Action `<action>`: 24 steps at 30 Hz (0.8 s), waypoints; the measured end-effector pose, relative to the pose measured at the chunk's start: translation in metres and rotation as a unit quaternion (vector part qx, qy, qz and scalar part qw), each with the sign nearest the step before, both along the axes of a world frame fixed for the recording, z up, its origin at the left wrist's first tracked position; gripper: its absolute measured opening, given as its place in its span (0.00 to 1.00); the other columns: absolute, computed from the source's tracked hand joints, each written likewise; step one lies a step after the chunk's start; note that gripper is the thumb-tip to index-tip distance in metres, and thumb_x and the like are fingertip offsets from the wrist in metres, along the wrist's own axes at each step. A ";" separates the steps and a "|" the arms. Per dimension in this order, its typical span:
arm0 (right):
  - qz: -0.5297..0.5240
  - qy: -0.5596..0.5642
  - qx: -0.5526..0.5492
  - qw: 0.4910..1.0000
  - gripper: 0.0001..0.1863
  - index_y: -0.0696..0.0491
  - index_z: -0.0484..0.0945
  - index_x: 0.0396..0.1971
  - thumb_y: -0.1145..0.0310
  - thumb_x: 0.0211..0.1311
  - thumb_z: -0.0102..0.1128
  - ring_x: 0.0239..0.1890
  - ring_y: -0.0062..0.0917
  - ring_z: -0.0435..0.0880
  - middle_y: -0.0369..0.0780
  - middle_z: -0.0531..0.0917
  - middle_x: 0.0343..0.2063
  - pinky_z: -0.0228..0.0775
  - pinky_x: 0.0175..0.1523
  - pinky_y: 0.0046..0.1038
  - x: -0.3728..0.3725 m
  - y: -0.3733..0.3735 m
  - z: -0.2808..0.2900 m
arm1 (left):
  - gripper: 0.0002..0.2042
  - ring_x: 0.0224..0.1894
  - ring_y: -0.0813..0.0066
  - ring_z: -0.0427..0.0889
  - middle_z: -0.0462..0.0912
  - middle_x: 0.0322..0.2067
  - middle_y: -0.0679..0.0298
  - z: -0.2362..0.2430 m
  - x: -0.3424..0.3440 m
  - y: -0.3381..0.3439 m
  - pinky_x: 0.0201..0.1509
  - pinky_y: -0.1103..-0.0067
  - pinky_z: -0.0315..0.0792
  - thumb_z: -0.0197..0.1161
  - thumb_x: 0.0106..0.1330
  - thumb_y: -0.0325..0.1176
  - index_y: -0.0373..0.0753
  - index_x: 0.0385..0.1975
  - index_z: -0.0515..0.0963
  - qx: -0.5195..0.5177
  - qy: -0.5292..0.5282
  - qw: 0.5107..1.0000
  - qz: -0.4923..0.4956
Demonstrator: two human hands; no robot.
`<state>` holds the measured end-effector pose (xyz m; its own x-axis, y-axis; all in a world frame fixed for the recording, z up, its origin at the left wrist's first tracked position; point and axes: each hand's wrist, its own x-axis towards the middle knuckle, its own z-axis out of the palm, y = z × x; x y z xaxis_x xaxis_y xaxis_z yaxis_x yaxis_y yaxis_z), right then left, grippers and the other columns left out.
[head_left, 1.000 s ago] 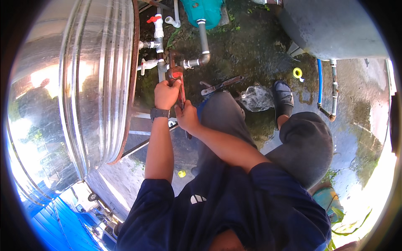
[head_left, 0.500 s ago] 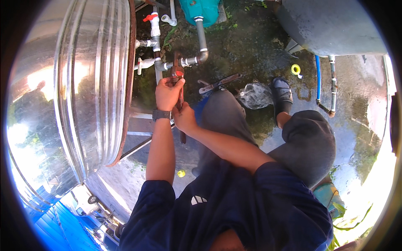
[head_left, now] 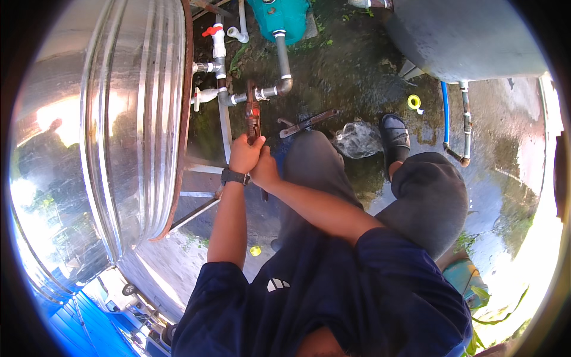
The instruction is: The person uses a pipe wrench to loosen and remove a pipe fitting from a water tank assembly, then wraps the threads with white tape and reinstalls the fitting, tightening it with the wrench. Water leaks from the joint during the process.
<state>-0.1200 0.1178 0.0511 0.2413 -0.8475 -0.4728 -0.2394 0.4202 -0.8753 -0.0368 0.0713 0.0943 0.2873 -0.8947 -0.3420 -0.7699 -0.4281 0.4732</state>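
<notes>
A rusty pipe wrench (head_left: 253,114) with a red part near its head has its jaws at the joint of the grey pipe (head_left: 239,97). My left hand (head_left: 244,153), a black watch on its wrist, is closed round the wrench's handle. Just below and against it, my right hand (head_left: 264,169) grips the same handle, whose end shows under the hands. A second wrench (head_left: 308,123) lies on the wet ground beyond my knee. The pipe's elbow (head_left: 285,87) leads up to a teal pump (head_left: 279,21).
At left stands a large ribbed metal tank (head_left: 131,119) on a frame. A red-handled valve (head_left: 215,35) and a white valve (head_left: 205,95) branch off the pipework. On the ground lie a plastic bag (head_left: 358,140) and a yellow tape roll (head_left: 414,102). A grey tank (head_left: 470,35) stands far right.
My left hand has slid from just below the wrench's head down the handle to my right hand. The wrench's jaws remain at the pipe joint.
</notes>
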 end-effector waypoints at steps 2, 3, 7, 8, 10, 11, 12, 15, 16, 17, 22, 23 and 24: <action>0.126 0.102 0.002 0.987 0.21 0.66 0.74 0.44 0.63 0.60 0.63 0.42 0.50 0.86 0.59 0.84 0.36 0.78 0.48 0.46 -0.016 -0.022 0.015 | 0.16 0.29 0.70 0.84 0.86 0.29 0.58 -0.003 0.006 0.002 0.34 0.72 0.75 0.68 0.66 0.40 0.33 0.41 0.82 0.000 0.039 0.999 -0.002; 0.215 0.084 -0.066 0.971 0.20 0.66 0.76 0.43 0.63 0.59 0.63 0.43 0.49 0.86 0.58 0.84 0.37 0.79 0.49 0.44 -0.029 -0.040 0.024 | 0.15 0.30 0.72 0.84 0.85 0.29 0.60 -0.004 0.009 0.001 0.35 0.73 0.75 0.68 0.66 0.40 0.33 0.42 0.82 0.034 0.093 0.995 0.029; 0.396 0.159 -0.164 0.889 0.13 0.59 0.86 0.35 0.68 0.53 0.63 0.43 0.48 0.87 0.53 0.87 0.37 0.80 0.51 0.42 -0.088 -0.124 0.075 | 0.14 0.33 0.81 0.81 0.83 0.33 0.70 -0.001 0.020 -0.001 0.35 0.78 0.76 0.69 0.68 0.40 0.38 0.46 0.81 0.121 0.287 0.941 0.134; 0.413 0.148 -0.192 0.878 0.13 0.64 0.85 0.30 0.67 0.55 0.63 0.41 0.49 0.87 0.56 0.85 0.32 0.79 0.49 0.44 -0.101 -0.149 0.085 | 0.15 0.34 0.81 0.80 0.83 0.33 0.70 0.000 0.021 -0.001 0.35 0.78 0.77 0.69 0.68 0.42 0.39 0.47 0.81 0.131 0.300 0.934 0.145; 0.534 0.195 -0.246 0.785 0.14 0.64 0.85 0.29 0.68 0.58 0.56 0.36 0.49 0.87 0.54 0.86 0.31 0.79 0.44 0.44 -0.115 -0.199 0.100 | 0.18 0.32 0.83 0.80 0.83 0.33 0.71 0.000 0.024 -0.001 0.35 0.80 0.77 0.72 0.65 0.43 0.38 0.47 0.82 0.140 0.302 0.932 0.146; 0.602 0.255 -0.271 0.707 0.16 0.64 0.86 0.30 0.67 0.58 0.54 0.36 0.48 0.87 0.52 0.86 0.32 0.78 0.44 0.46 -0.111 -0.220 0.102 | 0.20 0.31 0.84 0.79 0.84 0.32 0.72 -0.001 0.024 0.001 0.35 0.81 0.78 0.73 0.64 0.44 0.37 0.48 0.82 0.143 0.303 0.930 0.152; 0.649 0.310 -0.244 0.651 0.15 0.64 0.86 0.31 0.70 0.56 0.54 0.39 0.47 0.87 0.52 0.87 0.36 0.78 0.44 0.45 -0.110 -0.233 0.099 | 0.20 0.31 0.84 0.79 0.84 0.32 0.71 -0.001 0.024 0.002 0.35 0.80 0.78 0.73 0.64 0.45 0.37 0.48 0.82 0.141 0.300 0.932 0.145; 0.786 0.377 -0.212 0.441 0.15 0.61 0.87 0.39 0.71 0.55 0.57 0.46 0.42 0.87 0.50 0.87 0.42 0.80 0.46 0.42 -0.108 -0.244 0.062 | 0.19 0.35 0.81 0.81 0.84 0.34 0.69 0.002 0.027 0.002 0.41 0.76 0.81 0.70 0.66 0.49 0.38 0.43 0.82 0.157 0.279 0.939 0.122; 0.788 0.383 -0.213 0.433 0.15 0.60 0.87 0.41 0.72 0.55 0.58 0.47 0.41 0.87 0.49 0.87 0.44 0.80 0.47 0.41 -0.112 -0.237 0.041 | 0.19 0.35 0.81 0.81 0.84 0.34 0.69 0.004 0.028 0.000 0.40 0.76 0.81 0.70 0.66 0.49 0.37 0.42 0.82 0.172 0.255 0.946 0.105; 0.791 0.389 -0.210 0.423 0.16 0.59 0.86 0.43 0.72 0.55 0.59 0.49 0.40 0.87 0.48 0.87 0.46 0.81 0.48 0.41 -0.115 -0.230 0.018 | 0.20 0.35 0.80 0.81 0.84 0.34 0.69 0.007 0.029 -0.003 0.40 0.76 0.81 0.70 0.66 0.50 0.37 0.42 0.82 0.190 0.235 0.949 0.090; 0.655 0.350 -0.189 0.643 0.16 0.51 0.86 0.51 0.68 0.65 0.59 0.51 0.40 0.86 0.42 0.86 0.53 0.79 0.49 0.51 -0.066 -0.191 -0.099 | 0.21 0.30 0.70 0.82 0.83 0.26 0.58 0.021 0.017 -0.025 0.36 0.67 0.76 0.68 0.66 0.49 0.32 0.35 0.82 0.212 0.042 0.976 -0.036; 0.651 0.368 -0.202 0.632 0.16 0.51 0.85 0.51 0.67 0.66 0.58 0.52 0.41 0.85 0.43 0.85 0.53 0.78 0.49 0.51 -0.059 -0.184 -0.114 | 0.18 0.31 0.60 0.84 0.84 0.25 0.53 0.023 0.010 -0.024 0.38 0.61 0.74 0.66 0.66 0.45 0.32 0.35 0.82 0.211 0.017 0.977 -0.003; 0.645 0.392 -0.217 0.619 0.16 0.52 0.85 0.51 0.66 0.67 0.57 0.52 0.43 0.85 0.45 0.85 0.54 0.78 0.49 0.50 -0.050 -0.176 -0.125 | 0.17 0.32 0.57 0.85 0.84 0.27 0.52 0.024 0.005 -0.029 0.38 0.61 0.74 0.65 0.66 0.44 0.32 0.35 0.82 0.221 -0.022 0.975 0.005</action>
